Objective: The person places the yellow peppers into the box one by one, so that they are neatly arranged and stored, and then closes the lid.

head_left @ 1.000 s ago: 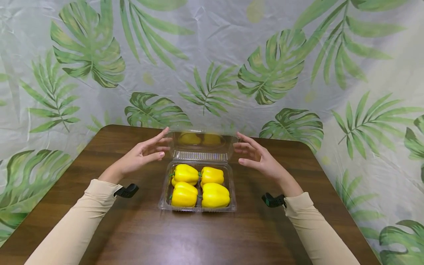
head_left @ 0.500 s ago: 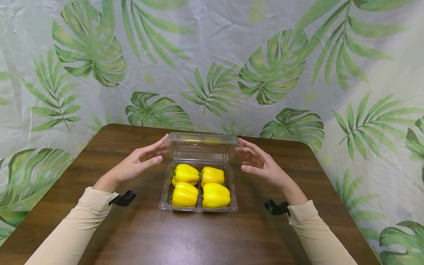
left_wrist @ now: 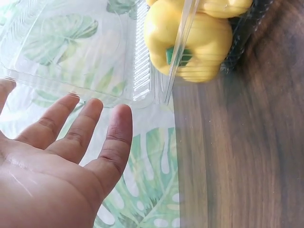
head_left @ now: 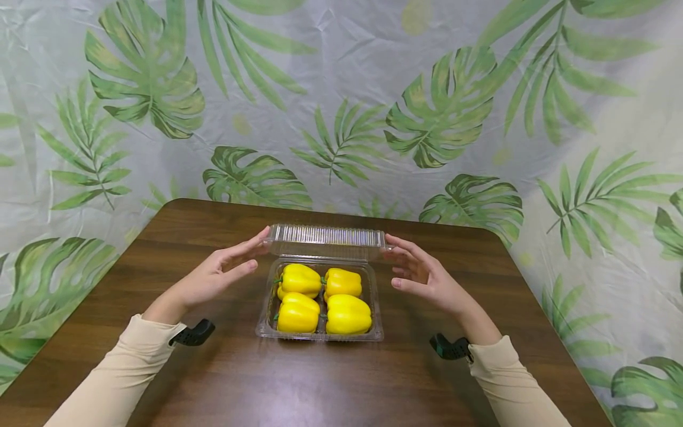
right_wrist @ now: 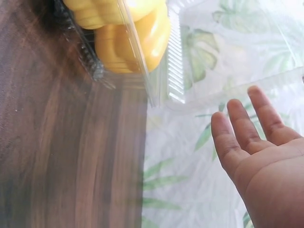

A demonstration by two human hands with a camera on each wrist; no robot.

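Observation:
A clear plastic clamshell container [head_left: 320, 337] sits on the table with several yellow bell peppers [head_left: 348, 314] in its base. Its hinged lid [head_left: 328, 235] is raised at the back and leans forward over the rear of the base. At the lid's left side is my left hand [head_left: 213, 276], fingers extended and fingertips right at its edge. My right hand [head_left: 432, 279] mirrors it on the right side, fingertips close along the lid's rim. Both thumbs point inward, apart from the container. In the left wrist view the fingers [left_wrist: 121, 130] lie along the lid's transparent rim.
The dark brown wooden table [head_left: 315, 388] extends around the container. A pale cloth backdrop [head_left: 352, 77] printed with green leaves hangs behind the table and at its sides. Each wrist wears a black camera band [head_left: 193, 333].
The lid has tipped forward and down, from leaning back to hanging over the base's rear. Both hands have moved down and slightly toward the person with it. The peppers and base have stayed put.

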